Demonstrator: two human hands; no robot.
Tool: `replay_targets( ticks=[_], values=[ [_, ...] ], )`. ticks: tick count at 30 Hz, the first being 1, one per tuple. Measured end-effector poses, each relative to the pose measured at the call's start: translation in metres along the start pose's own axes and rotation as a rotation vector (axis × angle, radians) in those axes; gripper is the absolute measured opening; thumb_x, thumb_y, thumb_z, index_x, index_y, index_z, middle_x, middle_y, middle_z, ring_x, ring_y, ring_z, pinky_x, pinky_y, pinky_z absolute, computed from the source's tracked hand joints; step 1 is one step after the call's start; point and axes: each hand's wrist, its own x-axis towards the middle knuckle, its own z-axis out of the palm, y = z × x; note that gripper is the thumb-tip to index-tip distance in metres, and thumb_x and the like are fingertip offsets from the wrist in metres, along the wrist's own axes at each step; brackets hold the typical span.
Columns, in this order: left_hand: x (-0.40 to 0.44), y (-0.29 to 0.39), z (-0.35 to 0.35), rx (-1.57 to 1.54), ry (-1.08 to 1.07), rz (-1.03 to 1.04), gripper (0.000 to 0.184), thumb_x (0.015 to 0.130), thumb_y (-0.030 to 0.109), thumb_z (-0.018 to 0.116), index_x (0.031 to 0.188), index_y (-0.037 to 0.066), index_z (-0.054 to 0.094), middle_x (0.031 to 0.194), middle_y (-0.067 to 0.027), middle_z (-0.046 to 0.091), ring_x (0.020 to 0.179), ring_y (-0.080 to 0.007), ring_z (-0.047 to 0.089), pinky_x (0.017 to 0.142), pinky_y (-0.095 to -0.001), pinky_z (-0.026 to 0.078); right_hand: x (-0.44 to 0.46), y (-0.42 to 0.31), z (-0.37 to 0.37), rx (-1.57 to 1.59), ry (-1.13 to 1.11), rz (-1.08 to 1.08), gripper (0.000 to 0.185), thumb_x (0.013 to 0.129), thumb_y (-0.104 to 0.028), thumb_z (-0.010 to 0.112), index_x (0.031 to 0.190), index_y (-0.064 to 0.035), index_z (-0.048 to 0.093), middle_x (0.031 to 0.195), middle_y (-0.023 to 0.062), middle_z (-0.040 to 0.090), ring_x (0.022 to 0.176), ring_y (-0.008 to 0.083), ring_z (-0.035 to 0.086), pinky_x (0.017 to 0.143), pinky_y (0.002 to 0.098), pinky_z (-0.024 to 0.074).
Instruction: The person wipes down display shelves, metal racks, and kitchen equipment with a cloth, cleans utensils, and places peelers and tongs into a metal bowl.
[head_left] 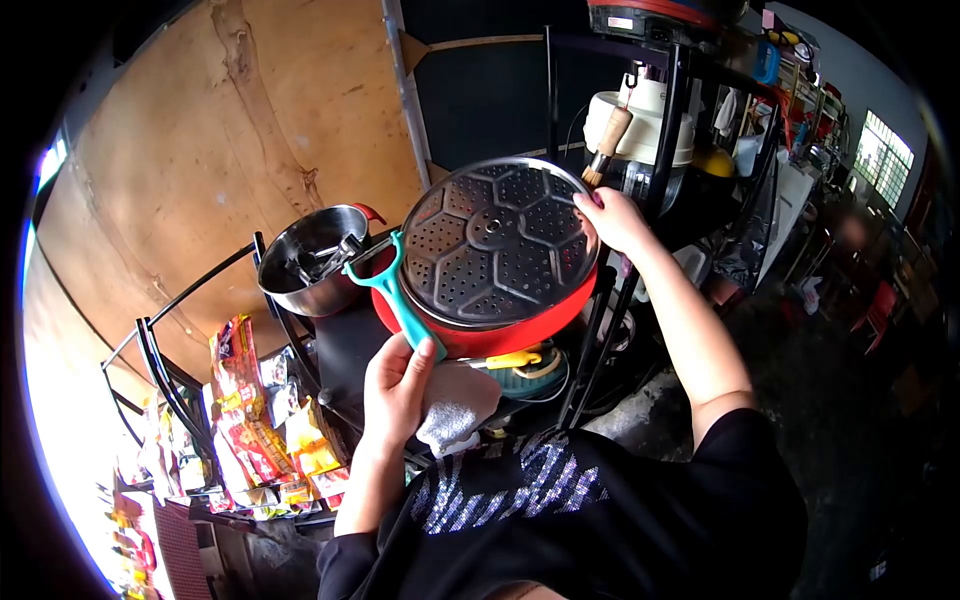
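My left hand (395, 395) is closed around the handle of a teal Y-shaped peeler (400, 300), its head pointing up and away from me. Just right of the peeler, a round perforated metal steamer plate (490, 255) with a honeycomb pattern is tilted over a red pan (535, 322). My right hand (612, 222) pinches the plate's right rim, thumb on top and fingers mostly hidden below. Beside my left hand is a whitish cloth (458, 400); I cannot tell whether they touch.
A steel pot (310, 285) with metal utensils stands at the left on a black rack (680, 120). A wooden-handled brush (608, 145) hangs near a white appliance (645, 115). Below lie colourful food packets (250, 435) and a yellow-handled tool (513, 359). A wooden panel (180, 140) rises behind.
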Motion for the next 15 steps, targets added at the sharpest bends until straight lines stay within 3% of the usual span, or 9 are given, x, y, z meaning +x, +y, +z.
replay_targets(
  ticks=[3, 7, 9, 11, 15],
  values=[
    [-0.002, 0.000, -0.006, -0.014, -0.040, -0.001, 0.024, 0.102, 0.017, 0.058, 0.114, -0.004, 0.062, 0.098, -0.0017, 0.067, 0.091, -0.0059, 0.058, 0.084, -0.0206, 0.045, -0.018, -0.018, -0.004, -0.274, 0.248, 0.003, 0.035, 0.096, -0.035, 0.062, 0.098, 0.0002, 0.064, 0.090, 0.0177, 0.071, 0.084, 0.0346, 0.070, 0.075, 0.0417, 0.0539],
    [-0.002, 0.010, -0.005, -0.100, -0.162, -0.007, 0.026, 0.103, 0.018, 0.057, 0.115, -0.005, 0.061, 0.102, -0.0107, 0.071, 0.096, -0.0156, 0.066, 0.090, -0.0303, 0.051, -0.064, -0.063, -0.020, 0.214, 0.516, -0.413, 0.019, 0.101, -0.019, 0.053, 0.109, -0.0041, 0.062, 0.100, 0.0168, 0.067, 0.094, 0.0341, 0.066, 0.083, 0.0412, 0.0518],
    [-0.001, 0.010, -0.004, -0.102, -0.235, -0.012, 0.026, 0.103, 0.019, 0.056, 0.113, -0.005, 0.060, 0.102, -0.0114, 0.071, 0.097, -0.0167, 0.066, 0.091, -0.0316, 0.051, -0.096, -0.103, -0.032, -0.210, 0.810, -0.786, 0.019, 0.101, -0.017, 0.053, 0.111, -0.0046, 0.063, 0.101, 0.0139, 0.063, 0.092, 0.0325, 0.064, 0.083, 0.0401, 0.0509],
    [0.001, 0.011, -0.002, -0.131, -0.343, -0.026, 0.028, 0.103, 0.021, 0.056, 0.112, -0.004, 0.061, 0.103, -0.0126, 0.071, 0.098, -0.0173, 0.067, 0.091, -0.0331, 0.052, -0.129, -0.129, -0.024, -0.029, 0.767, -0.803, 0.015, 0.097, -0.014, 0.059, 0.108, -0.0045, 0.064, 0.105, 0.0125, 0.061, 0.090, 0.0303, 0.063, 0.080, 0.0377, 0.0512],
    [-0.005, 0.011, 0.003, -0.313, -0.518, -0.161, 0.030, 0.104, 0.021, 0.055, 0.118, -0.004, 0.061, 0.106, -0.0107, 0.070, 0.098, -0.0151, 0.065, 0.089, -0.0305, 0.051, -0.175, -0.140, 0.025, -0.071, 0.637, -1.137, 0.034, 0.085, -0.018, 0.075, 0.117, -0.0089, 0.068, 0.112, 0.0120, 0.058, 0.092, 0.0228, 0.063, 0.075, 0.0336, 0.0544]
  ],
)
